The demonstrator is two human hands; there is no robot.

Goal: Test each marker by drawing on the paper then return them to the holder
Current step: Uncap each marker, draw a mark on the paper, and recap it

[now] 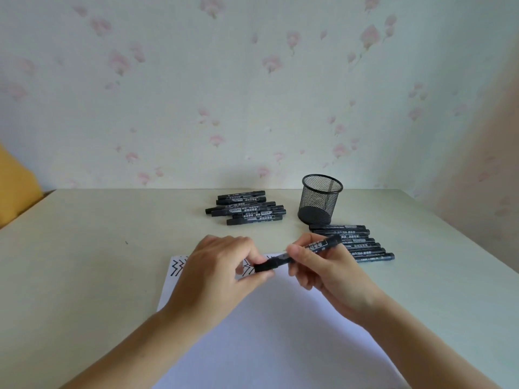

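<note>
Right now the right hand (317, 266) grips a black marker (302, 255) by its barrel above the paper (266, 332), while left hand (219, 265) fingertips pinch its cap end.

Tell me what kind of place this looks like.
Probably a room in a home, set up as a desk: floral wallpaper behind a plain pale table, with a mesh pen holder, black markers and a sheet of paper.
</note>
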